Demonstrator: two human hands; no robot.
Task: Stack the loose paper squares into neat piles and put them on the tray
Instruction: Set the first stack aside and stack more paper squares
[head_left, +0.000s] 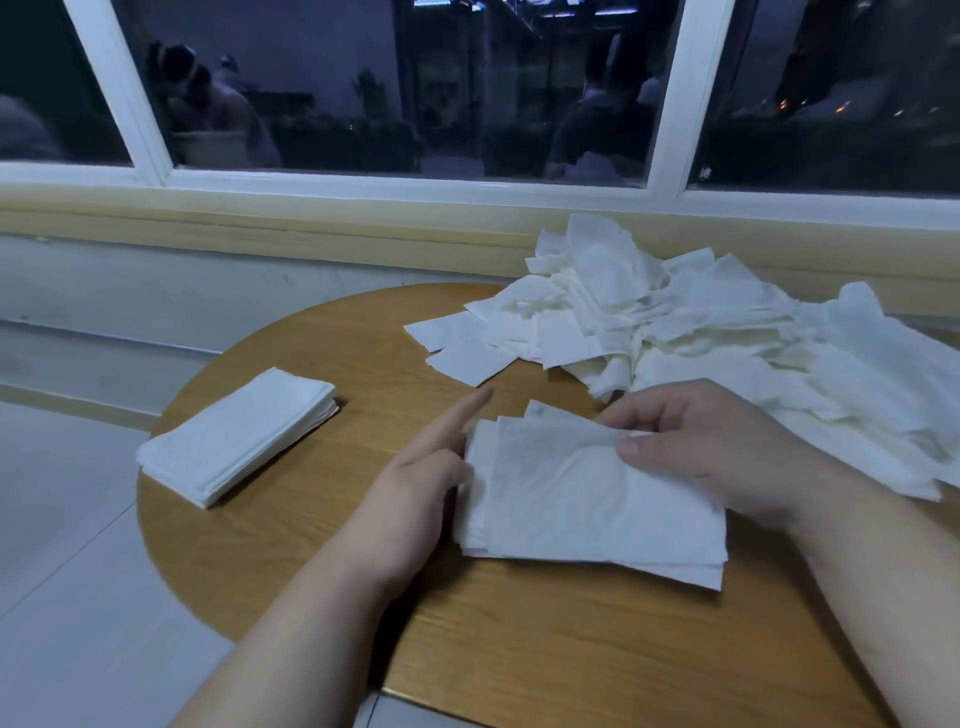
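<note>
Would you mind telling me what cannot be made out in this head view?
Tray: nowhere in the head view; its place is unknown.
Loose heap: cut off by the right edge, so its full extent is hidden.
Half-squared pile: its far right corner is covered by the right hand; sheet count too fine to tell.
Neat stack: sheet count too fine as well.
Window: dark, blurred reflections only.

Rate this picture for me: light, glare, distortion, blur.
Head view: dim bluish light, faint shadows on the table. Head view: the window mirrors the room. Head view: the wide lens bows the sill. Head view: the heap blurs into flat white, while the stack pinched by the right hand shows texture.
</note>
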